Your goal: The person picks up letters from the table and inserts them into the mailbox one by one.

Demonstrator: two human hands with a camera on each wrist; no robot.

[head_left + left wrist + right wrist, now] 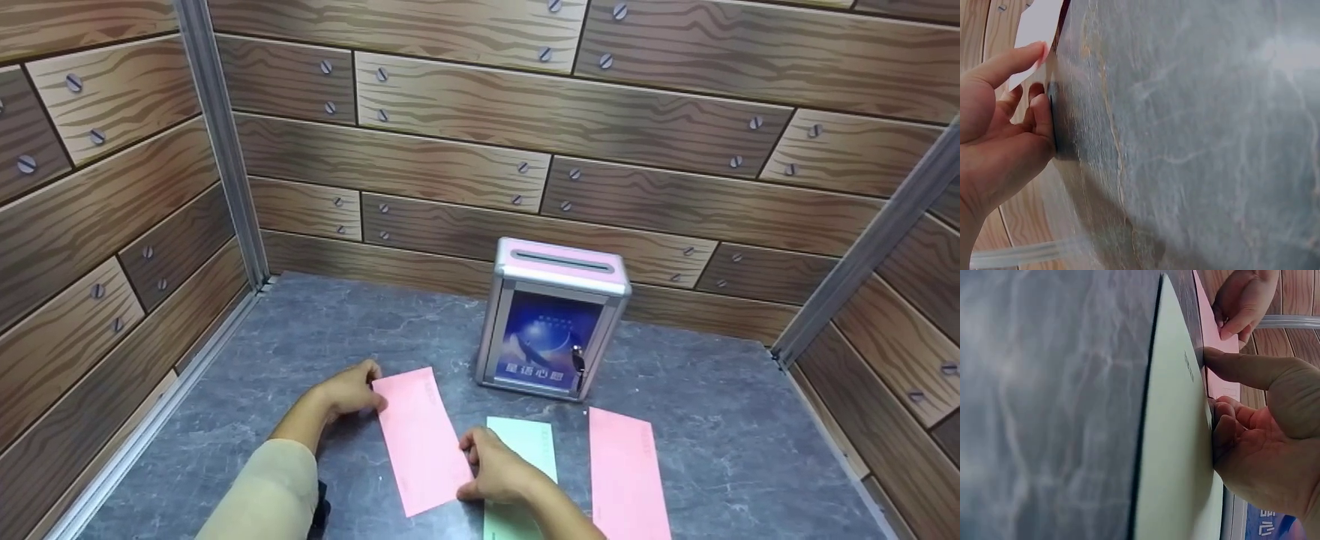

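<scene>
A pink paper slip (420, 442) lies slanted between my two hands, its upper left part lifted off the surface. My left hand (349, 391) pinches its upper left edge; the left wrist view shows the thumb (1022, 59) on top of the pale slip (1037, 31). On the opposite side, my right hand (496, 469) pinches the lower right edge between thumb and curled fingers. Below that hand lies a light green slip (525, 435), partly covered by the hand and forearm. In the right wrist view the green slip (1171, 422) fills the middle.
Behind the slips stands a metal-framed box (551, 337) with a slot in its pink top and a key in its blue front door. A second pink slip (626, 472) lies to the right. Wood-patterned walls (450, 135) enclose the grey marbled table (720, 435).
</scene>
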